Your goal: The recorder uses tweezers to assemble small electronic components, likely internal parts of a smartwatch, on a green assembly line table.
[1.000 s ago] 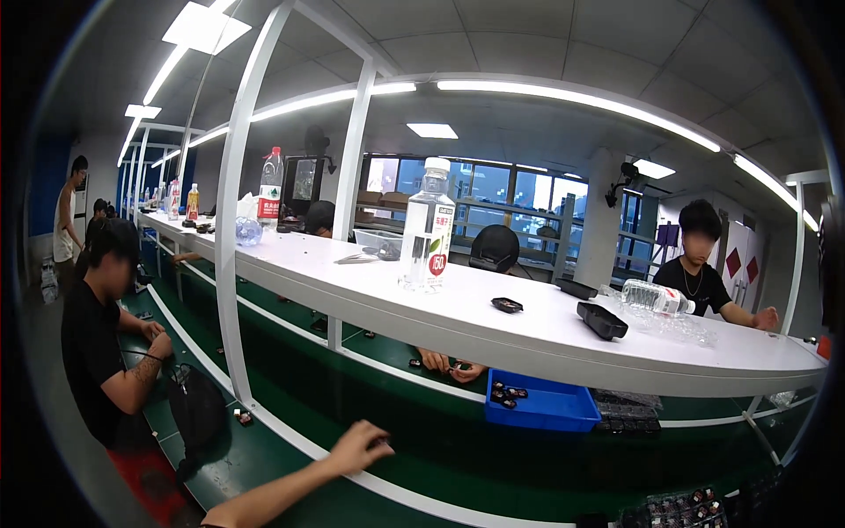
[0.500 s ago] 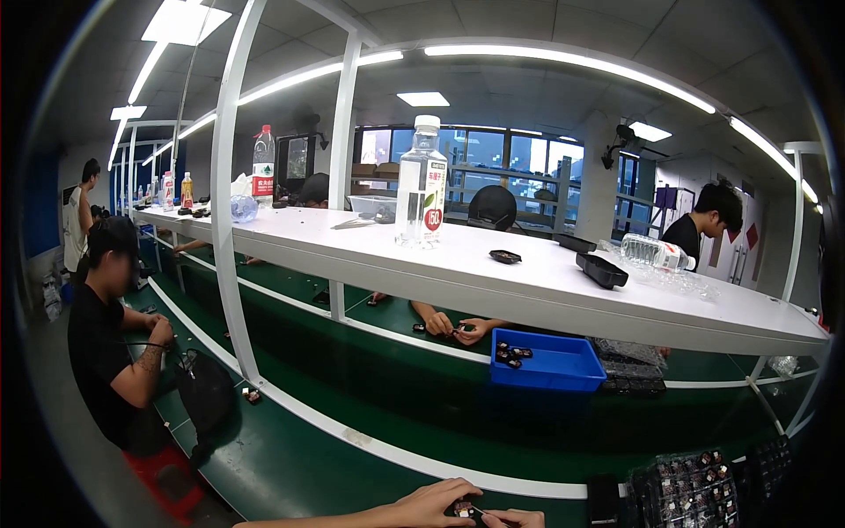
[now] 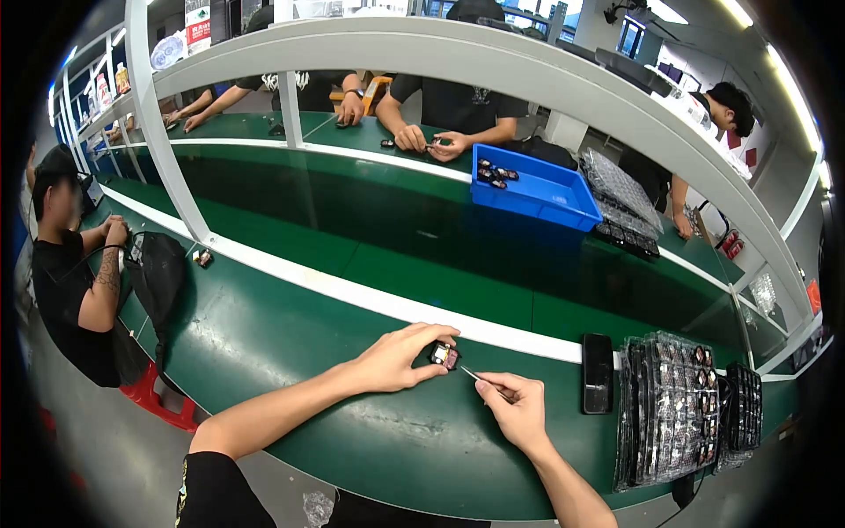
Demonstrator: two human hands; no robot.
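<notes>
Between the thumb and fingers of my left hand is a small black electronic module with pale and purplish parts on its face. It is held close to the green bench top. My right hand is closed around a thin metal tool, possibly tweezers. The tool's tip points at the module from its right side, with a small gap between them. Right of my right hand lies a black phone. Beyond it stands a pile of clear plastic trays with small modules in their pockets.
A white rail runs along the bench's far side, with a white shelf above. Across the belt are a blue bin holding several modules and a co-worker's hands. At left, a black bag lies near a seated person.
The view has tilted down, so my hands and forearms now show fully. Both hands still hold their things, and the tool's tip now shows apart from the module.
</notes>
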